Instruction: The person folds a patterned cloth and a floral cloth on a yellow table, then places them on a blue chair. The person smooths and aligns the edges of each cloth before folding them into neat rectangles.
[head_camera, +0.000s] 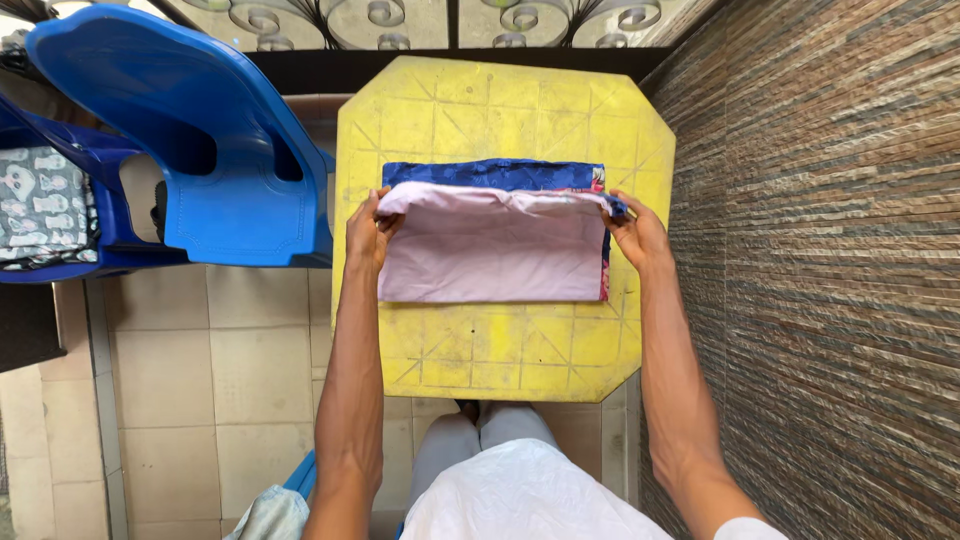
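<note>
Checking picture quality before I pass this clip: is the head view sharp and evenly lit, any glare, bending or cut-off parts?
Head view: sharp on the hands and the pink cloth; soft daylight, faint shadows on the yellow table; top edge washed out behind the iron grille; wide-angle bending tilts the brick wall and stretches the blue chair; forearms cut off below.

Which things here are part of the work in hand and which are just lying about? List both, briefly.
In hand:
- left hand and right hand, each gripping a far corner of the folded cloth, pink side up, blue layer beneath
- yellow table under the cloth

Lying about:
- blue plastic chairs
- patterned grey fabric on the far-left chair
- stone wall
</note>
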